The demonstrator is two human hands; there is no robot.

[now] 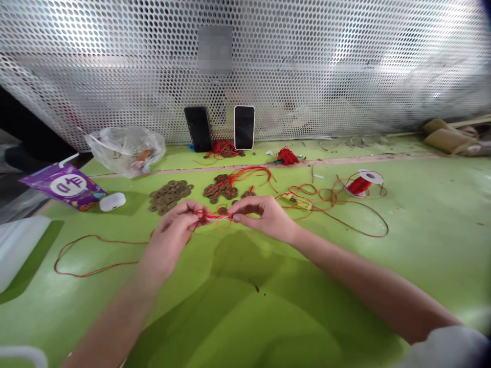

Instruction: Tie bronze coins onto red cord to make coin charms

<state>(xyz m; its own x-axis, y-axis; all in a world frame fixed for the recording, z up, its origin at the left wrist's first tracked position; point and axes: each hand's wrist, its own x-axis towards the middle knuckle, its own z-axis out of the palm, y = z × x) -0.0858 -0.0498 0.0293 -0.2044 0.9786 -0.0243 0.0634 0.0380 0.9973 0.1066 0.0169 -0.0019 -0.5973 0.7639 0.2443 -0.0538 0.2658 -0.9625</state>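
A perforated metal wall (pixel 345 61) stands behind the green bench (pixel 422 230), which fills nearly all of the view. Both bare forearms come in from below and meet near the middle of the bench.

The left hand (pixel 172 237) and the right hand (pixel 261 214) are close together, just above the bench. Between them runs a short piece of red cord (pixel 215 217). The grip of each hand is closed on this cord, thumb against fingertips, and the cord makes small loops between the two pinches. The fingers are a little blurred, so I cannot tell the exact form of the loops.

At the far left lie a clear plastic bag (pixel 125 151) and a purple packet (pixel 63 186), with a white case (pixel 112 201) beside the packet. A black phone (pixel 198 129) and a white phone (pixel 244 127) lean upright against the wall. On the right a spool (pixel 362 183) of red cord lies, and its loose end wanders over the bench. Just behind the hands there is a pile of loose coins (pixel 171 195), and beside it some strung coins (pixel 222 189) already on red cord.

In my judgement the step in hand is making a knot in the cord. The next move asks for a firm pinch on both sides and an even pull, so that the loops do not slip open.
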